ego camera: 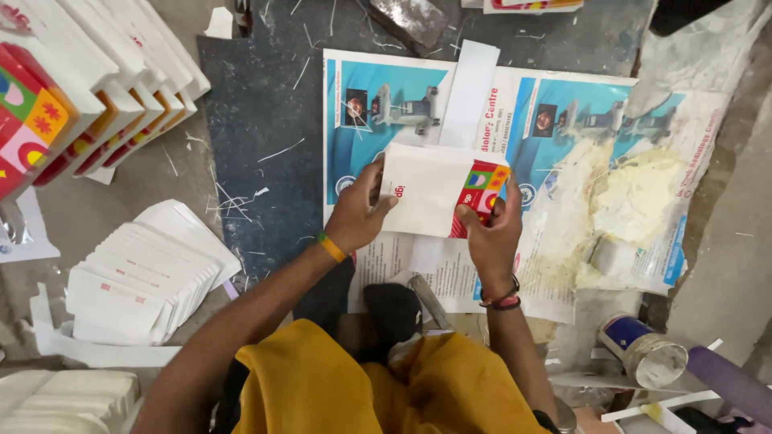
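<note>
Yellow cloth lap (322, 386) nearest. Left hand (358, 213), right hand (492, 233): fingers pinching opposite edges of flat white card sleeve with colourful printed corner (430, 197), held above glue-smeared blue printed sheet (563, 161), steadying it flat.

A grey floor (241, 120) carries printed blue posters (555, 120) at the centre, a fanned stack of white cards (145, 277) at eight o'clock, and a glue tin (643, 350) at four o'clock.

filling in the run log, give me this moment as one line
left hand: holds card | right hand: holds same card | under: poster | left side: card stack | right: glue tin
</note>
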